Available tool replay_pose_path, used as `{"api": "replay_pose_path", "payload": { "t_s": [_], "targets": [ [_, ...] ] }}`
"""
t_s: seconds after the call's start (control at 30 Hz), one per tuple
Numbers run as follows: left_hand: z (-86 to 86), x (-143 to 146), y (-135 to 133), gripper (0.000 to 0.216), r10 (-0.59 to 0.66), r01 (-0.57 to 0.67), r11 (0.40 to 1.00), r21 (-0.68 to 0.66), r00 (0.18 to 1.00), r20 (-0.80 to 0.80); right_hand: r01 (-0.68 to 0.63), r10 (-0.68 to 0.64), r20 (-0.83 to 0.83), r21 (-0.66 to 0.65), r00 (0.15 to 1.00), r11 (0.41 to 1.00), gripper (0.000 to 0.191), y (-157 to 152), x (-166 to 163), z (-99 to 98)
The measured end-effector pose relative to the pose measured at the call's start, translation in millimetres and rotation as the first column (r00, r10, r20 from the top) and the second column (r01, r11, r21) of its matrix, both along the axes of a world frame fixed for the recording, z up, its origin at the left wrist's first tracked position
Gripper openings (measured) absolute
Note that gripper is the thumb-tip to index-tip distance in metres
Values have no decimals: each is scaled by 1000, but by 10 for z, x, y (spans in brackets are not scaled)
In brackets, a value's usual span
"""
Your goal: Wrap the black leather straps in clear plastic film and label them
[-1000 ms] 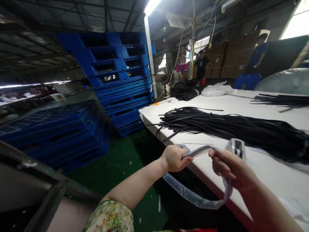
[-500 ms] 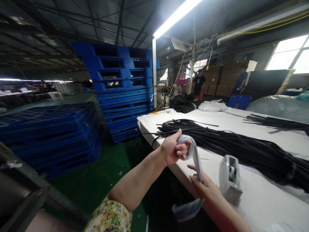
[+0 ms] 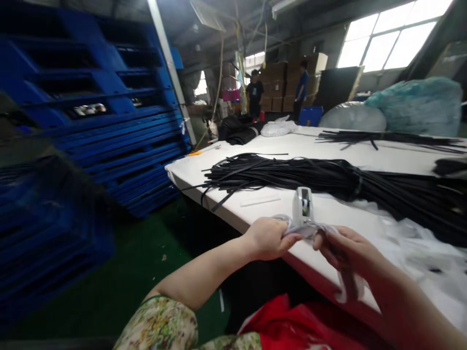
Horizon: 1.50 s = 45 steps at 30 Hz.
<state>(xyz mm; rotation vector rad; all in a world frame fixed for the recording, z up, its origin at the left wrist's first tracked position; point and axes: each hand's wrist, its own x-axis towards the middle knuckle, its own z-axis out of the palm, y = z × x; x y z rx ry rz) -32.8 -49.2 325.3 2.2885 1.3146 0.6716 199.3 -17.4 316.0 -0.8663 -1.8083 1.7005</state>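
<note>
While both hands close on it, one pale translucent strip (image 3: 311,229) spans the gap between them, at the near edge of a white table (image 3: 310,146). The left hand (image 3: 268,238) grips it firmly, thumb pointing right along the plastic, with some gathered material showing past the fingers. The right hand (image 3: 350,248) grasps it too, fingers curled nearly closed around it. Between the hands, the long axis runs left to right, roughly level; a loose length (somewhat blurred) hangs below the right hand, pointing down.

Just behind the strip is one light-coloured tape dispenser (image 3: 302,206), its base partly hidden; whether the two touch cannot be told. One thin white piece (image 3: 260,201) lies flat to its left. Beyond, a large bundle of black strips (image 3: 277,172) stretches left to right across the table, its loose ends fanned at the left, some overhanging the edge. A second, thinner black bundle (image 3: 386,138) lies farther back. Crumpled clear plastic (image 3: 416,248) lies at the right.

Past the table are two people, one in black (image 3: 255,95) and one in blue (image 3: 301,87), and two big plastic-wrapped bulks (image 3: 416,107). On the left rise two stacks of blue pallets (image 3: 120,141).
</note>
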Motion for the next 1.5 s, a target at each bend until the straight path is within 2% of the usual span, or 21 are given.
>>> {"api": "replay_pose_path", "payload": {
  "t_s": [0.03, 0.07, 0.13, 0.2, 0.3, 0.4, 0.47, 0.53, 0.57, 0.67, 0.73, 0.77, 0.83, 0.87, 0.93, 1.0, 1.07, 1.17, 1.27, 1.4, 1.5],
  "targets": [
    [2, 44, -14, 58, -71, 73, 981, -182, 997, 20, 37, -41, 82, 50, 996, 998, 55, -3, 96, -87],
    [0, 78, -17, 62, -148, 170, 913, -371, 985, 86, 60, -81, 174, 123, 981, 991, 52, -28, 180, -177],
    [-23, 139, 1, 67, -219, 381, 660, -647, 922, 319, 73, -166, 326, 278, 931, 958, 45, -131, 316, -342],
    [-67, 217, 35, 67, -146, 552, 434, -712, 823, 550, 112, -271, 396, 380, 877, 918, 39, -277, 412, -477],
    [-104, 356, 101, 66, 50, 675, 302, -673, 694, 718, 207, -387, 400, 422, 831, 882, 41, -482, 483, -652],
    [-26, 428, 194, 70, 255, 673, 329, -662, 612, 749, 364, -532, 391, 428, 751, 827, 50, -580, 495, -833],
    [92, 414, 279, 69, 368, 655, 414, -632, 515, 774, 472, -645, 346, 465, 681, 749, 50, -595, 497, -932],
    [215, 387, 371, 65, 430, 629, 509, -588, 406, 806, 509, -678, 285, 483, 678, 712, 41, -615, 481, -978],
    [255, 386, 412, 61, 443, 609, 551, -570, 365, 819, 498, -647, 267, 456, 714, 737, 34, -635, 454, -976],
    [183, 492, 482, 49, 395, 461, 726, -510, 328, 858, 332, -374, 208, 212, 904, 919, 32, -715, 275, -882],
    [-52, 626, 473, 50, 251, 244, 890, -386, 444, 860, 178, -182, 67, 59, 981, 982, 38, -729, 135, -776],
    [-209, 690, 454, 53, 155, 133, 953, -273, 559, 814, 121, -121, -12, 19, 993, 992, 43, -716, 90, -722],
    [-538, 771, 398, 58, -56, 70, 998, -2, 820, 570, 65, -68, -110, -31, 992, 997, 52, -664, 86, -626],
    [-682, 783, 360, 61, -127, 95, 991, 97, 901, 416, 51, -58, -121, -60, 991, 997, 56, -640, 130, -590],
    [-876, 763, 267, 68, -186, 163, 968, 189, 976, 113, 20, -28, -74, -111, 997, 994, 55, -626, 279, -550],
    [-938, 736, 159, 66, -200, 218, 968, 121, 969, -144, 36, -32, 71, -52, 997, 998, 47, -659, 450, -551],
    [-925, 746, 78, 60, -261, 248, 965, -82, 916, -304, 64, -106, 295, 148, 950, 987, 34, -708, 583, -577],
    [-922, 803, 67, 66, -304, 189, 916, -354, 902, -305, -3, -232, 553, 391, 800, 920, 23, -767, 662, -623],
    [-975, 807, 115, 73, -312, 139, 791, -596, 929, -197, -62, -258, 637, 435, 727, 898, 27, -835, 621, -635],
    [-1017, 708, 170, 78, -250, 87, 583, -807, 965, -77, -50, -250, 617, 427, 746, 903, 34, -937, 569, -573],
    [-1024, 602, 208, 80, -256, 72, 423, -903, 966, -42, -88, -137, 595, 334, 792, 938, 33, -960, 615, -519]
  ]
}}
